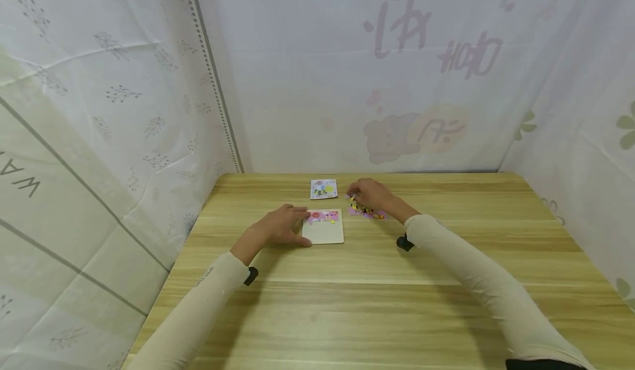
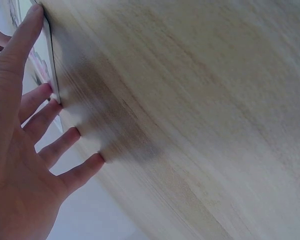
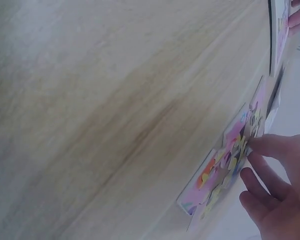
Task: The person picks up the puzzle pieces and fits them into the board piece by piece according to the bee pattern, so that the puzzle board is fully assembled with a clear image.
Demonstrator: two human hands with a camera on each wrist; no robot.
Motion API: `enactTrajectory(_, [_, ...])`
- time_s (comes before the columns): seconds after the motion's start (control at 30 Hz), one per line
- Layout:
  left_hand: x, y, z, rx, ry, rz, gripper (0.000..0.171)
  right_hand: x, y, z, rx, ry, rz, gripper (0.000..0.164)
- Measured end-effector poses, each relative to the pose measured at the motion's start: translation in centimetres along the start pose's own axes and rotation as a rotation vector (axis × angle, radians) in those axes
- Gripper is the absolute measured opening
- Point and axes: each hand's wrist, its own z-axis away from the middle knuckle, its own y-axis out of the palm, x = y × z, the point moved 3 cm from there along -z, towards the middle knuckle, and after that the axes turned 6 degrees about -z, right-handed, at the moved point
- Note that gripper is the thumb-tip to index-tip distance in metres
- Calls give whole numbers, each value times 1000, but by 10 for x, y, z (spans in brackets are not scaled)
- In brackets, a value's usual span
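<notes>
A square jigsaw board [image 1: 323, 233] lies on the table, with a pink strip of fitted pieces [image 1: 324, 215] along its far side. At the board's left edge my left hand [image 1: 284, 225] rests with fingers spread. Its thumb touches the near left corner, and the forefinger reaches the far left part, as the left wrist view also shows. To the right of the board is a pile of loose puzzle pieces [image 3: 225, 160], pink, yellow and black. My right hand [image 1: 373, 193] is over that pile, thumb and forefinger pinching a small piece at its far side; the fingers partly hide it.
A small printed picture card [image 1: 323, 189] lies behind the board. The wooden table [image 1: 317, 315] runs back to a pale printed curtain [image 1: 317, 83], with more curtain on both sides. Dark wrist straps [image 1: 405, 243] sit on the sleeves.
</notes>
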Motion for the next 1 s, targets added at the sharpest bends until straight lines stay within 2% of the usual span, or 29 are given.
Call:
enactTrajectory(0.63, [-1, 1, -1, 19, -22, -6, 95, 7, 5, 2, -24, -73, 10, 20])
enactTrajectory(1.0, [-1, -2, 2, 16, -31, 6, 93, 30, 10, 10, -48, -194, 39, 20])
